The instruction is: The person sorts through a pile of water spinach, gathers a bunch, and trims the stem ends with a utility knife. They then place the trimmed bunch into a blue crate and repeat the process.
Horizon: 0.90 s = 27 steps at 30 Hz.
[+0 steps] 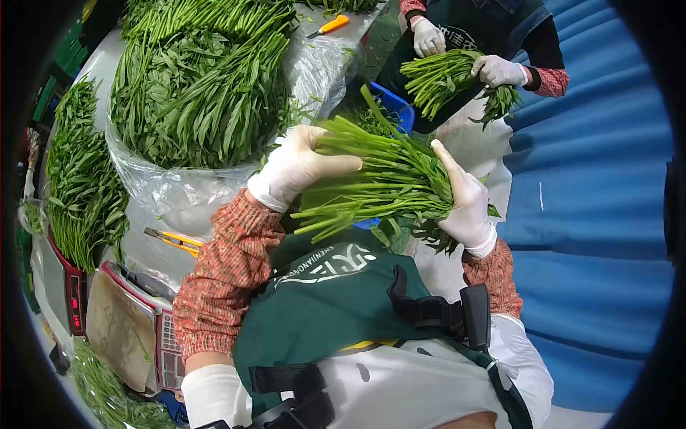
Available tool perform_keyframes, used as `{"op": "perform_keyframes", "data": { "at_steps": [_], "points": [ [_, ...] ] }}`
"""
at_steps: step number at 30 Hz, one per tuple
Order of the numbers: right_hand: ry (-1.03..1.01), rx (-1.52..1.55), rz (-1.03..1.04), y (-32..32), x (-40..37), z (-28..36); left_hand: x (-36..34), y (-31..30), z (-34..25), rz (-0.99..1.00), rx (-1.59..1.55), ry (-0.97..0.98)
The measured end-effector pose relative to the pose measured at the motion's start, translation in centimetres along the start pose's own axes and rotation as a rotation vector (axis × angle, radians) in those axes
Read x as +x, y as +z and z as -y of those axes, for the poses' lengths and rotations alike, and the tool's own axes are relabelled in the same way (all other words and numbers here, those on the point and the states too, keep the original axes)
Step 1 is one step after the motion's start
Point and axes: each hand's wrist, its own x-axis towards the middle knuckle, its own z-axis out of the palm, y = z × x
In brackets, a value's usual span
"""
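A bunch of long green stems with narrow leaves (386, 175) is held in front of my body, the bare stem ends pointing left. My right hand (466, 201), in a white glove, is wrapped round the leafy end of the bunch. At the stem side is my left hand (299, 163), also gloved in white, with its thumb stretched over the stems and its other fingers partly hidden; what it grips, if anything, I cannot make out. A large heap of the same greens (196, 100) lies on clear plastic sheeting (186, 193) at the upper left.
Another person's gloved hands (496, 71) hold a second bunch at the upper right. A yellow cutter (179, 242) lies near my left sleeve, another (332, 26) farther back. Scales (121, 322) and more greens (82, 171) are at the left. A blue basket (400, 107) stands behind my bunch.
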Motion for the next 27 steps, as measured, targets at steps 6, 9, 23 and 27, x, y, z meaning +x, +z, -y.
{"op": "perform_keyframes", "data": {
  "at_steps": [6,9,23,27],
  "points": [
    [-0.009,0.01,-0.009,-0.1,0.1,-0.2,0.4,0.1,0.2,-0.057,0.066,0.01],
    [-0.015,0.025,-0.012,-0.2,0.2,0.0,0.2,0.0,0.0,-0.05,0.13,0.01],
    [0.145,0.054,-0.14,-2.5,-1.0,-3.0,-0.9,-7.6,-3.1,-0.36,0.423,0.247],
    [0.13,0.043,-0.14,-2.1,-0.4,-2.4,1.3,-5.0,-1.7,-0.407,0.74,0.54]
  ]
}}
